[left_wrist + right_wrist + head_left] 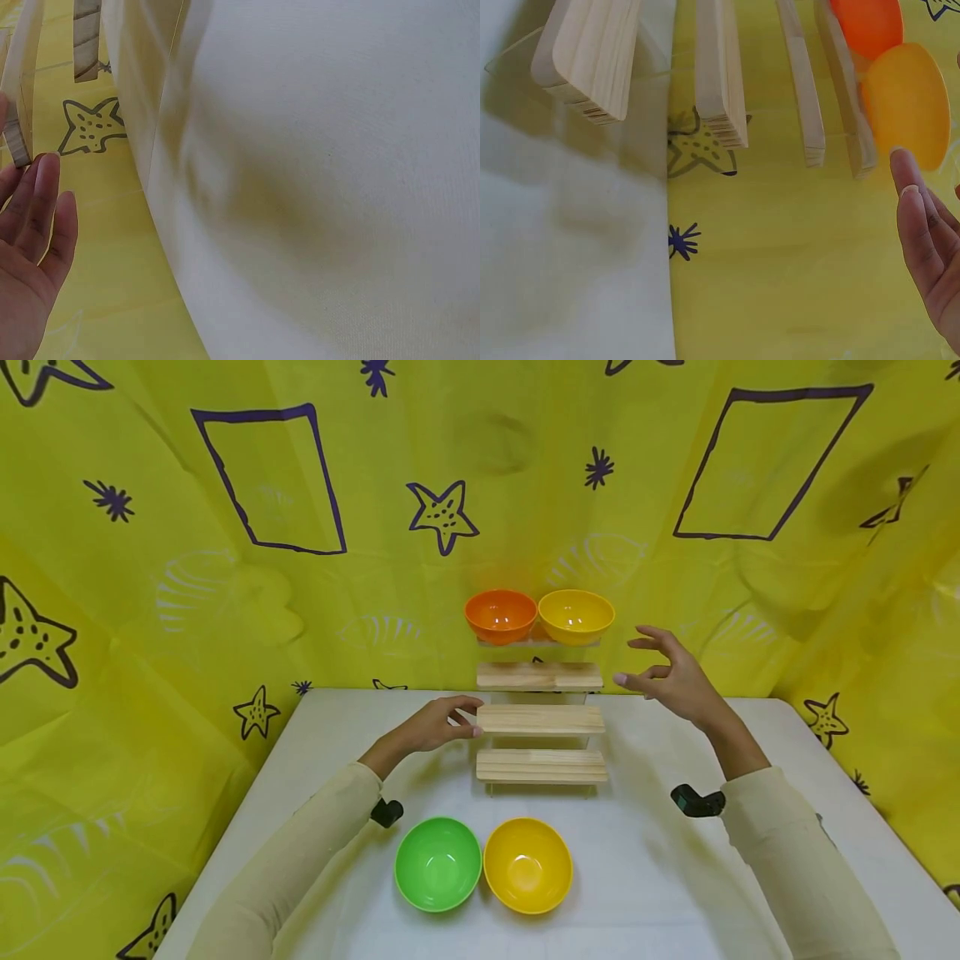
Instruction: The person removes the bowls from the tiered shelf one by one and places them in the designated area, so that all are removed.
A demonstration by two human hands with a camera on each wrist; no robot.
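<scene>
A stepped rack with several pale wooden shelves (540, 719) stands on the table. My left hand (431, 725) is at its left side, thumb and fingers pinching the end of a middle shelf. In the left wrist view the left fingers (46, 180) meet that board's end. On the top shelf sit an orange bowl (501, 616) and, right beside it, a yellow bowl (577, 616). My right hand (675, 681) is held in the air right of the rack, holding nothing, thumb and fingers apart. In the right wrist view its fingertips are close to the yellow bowl (911, 105).
Nearer the front of the white table (637, 893), a green bowl (438, 865) and a second yellow bowl (528, 866) stand side by side, upright. A yellow curtain (360, 585) with drawn stars hangs behind and on both sides of the table.
</scene>
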